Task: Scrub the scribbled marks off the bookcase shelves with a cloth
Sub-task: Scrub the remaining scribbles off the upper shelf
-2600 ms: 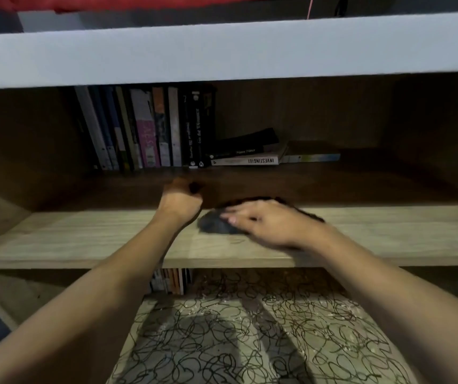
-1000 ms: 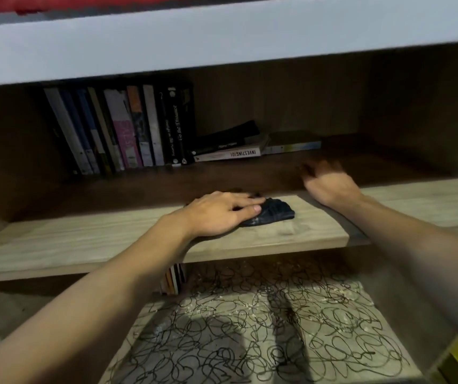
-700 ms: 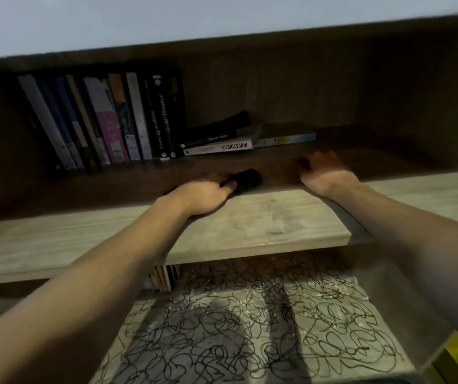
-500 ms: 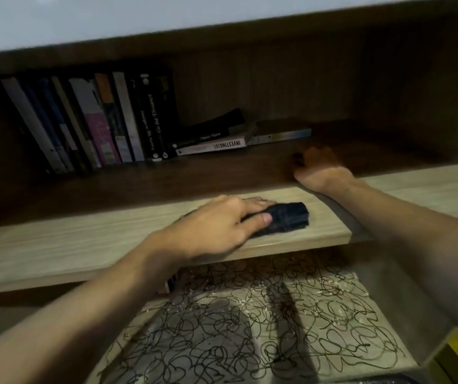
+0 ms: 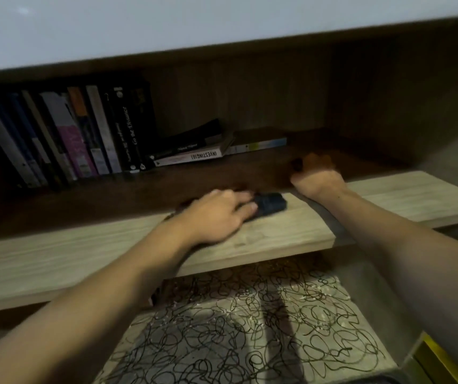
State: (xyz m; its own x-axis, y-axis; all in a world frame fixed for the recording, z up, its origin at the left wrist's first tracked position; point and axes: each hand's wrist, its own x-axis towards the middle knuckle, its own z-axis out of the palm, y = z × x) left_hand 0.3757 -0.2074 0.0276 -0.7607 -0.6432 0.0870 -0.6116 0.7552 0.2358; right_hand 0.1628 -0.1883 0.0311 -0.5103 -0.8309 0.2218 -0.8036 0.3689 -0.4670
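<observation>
Cloth (image 5: 270, 204) pressed flat under left hand (image 5: 216, 214) on upper shelf (image 5: 291, 234); right hand (image 5: 316, 180) grip unclear; scribbles (image 5: 250, 322) below untouched.

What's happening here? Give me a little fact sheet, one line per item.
Activity: wiping a bookcase shelf
Left hand: presses the dark cloth on the middle shelf
Right hand: rests on the same shelf, fingers curled, holding nothing seen
Middle shelf: no scribbles visible
Lower shelf: covered in black scribbles
Books: at the back, some upright, some lying flat
</observation>
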